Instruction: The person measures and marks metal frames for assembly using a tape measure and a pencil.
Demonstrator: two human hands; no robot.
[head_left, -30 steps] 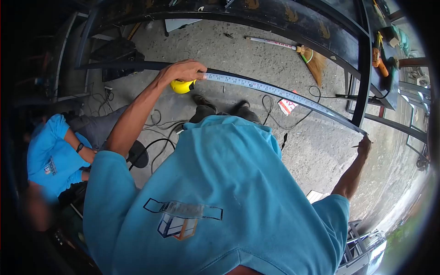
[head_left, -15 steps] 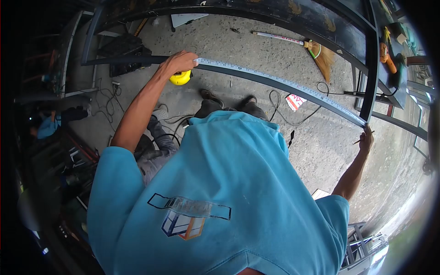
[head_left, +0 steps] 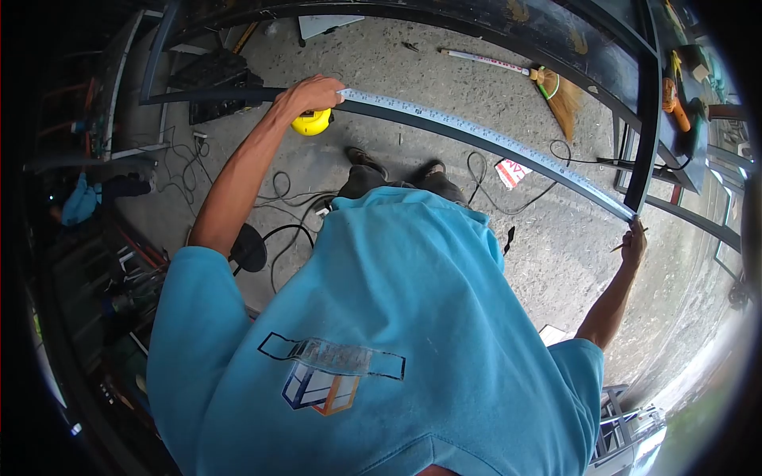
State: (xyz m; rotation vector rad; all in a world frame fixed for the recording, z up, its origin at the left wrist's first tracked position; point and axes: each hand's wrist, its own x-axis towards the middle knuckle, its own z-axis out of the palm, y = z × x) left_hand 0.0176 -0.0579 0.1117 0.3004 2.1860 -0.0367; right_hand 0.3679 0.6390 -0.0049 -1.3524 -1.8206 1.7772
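My left hand (head_left: 317, 93) is closed round the yellow tape measure (head_left: 312, 122), whose case shows below the fingers. From it the extended tape blade (head_left: 476, 130) runs to the right along a dark metal bar (head_left: 444, 136). At the bar's right end, by the corner of the frame, my right hand (head_left: 634, 240) pinches the end of the blade. A thin pencil-like stick (head_left: 617, 248) pokes out between its fingers. The bar belongs to a dark metal frame (head_left: 648, 119).
A broom (head_left: 559, 99) lies on the concrete floor beyond the bar. Black cables (head_left: 290, 198), a red and white packet (head_left: 512, 173) and a round dark object (head_left: 249, 248) are nearby. An orange-handled tool (head_left: 675, 103) rests at the right. Another person (head_left: 82, 202) is at the far left.
The other person in grey trousers beside my left arm has gone out of view, uncovering the round dark object and more cable. Both my hands keep nearly the same places on the tape.
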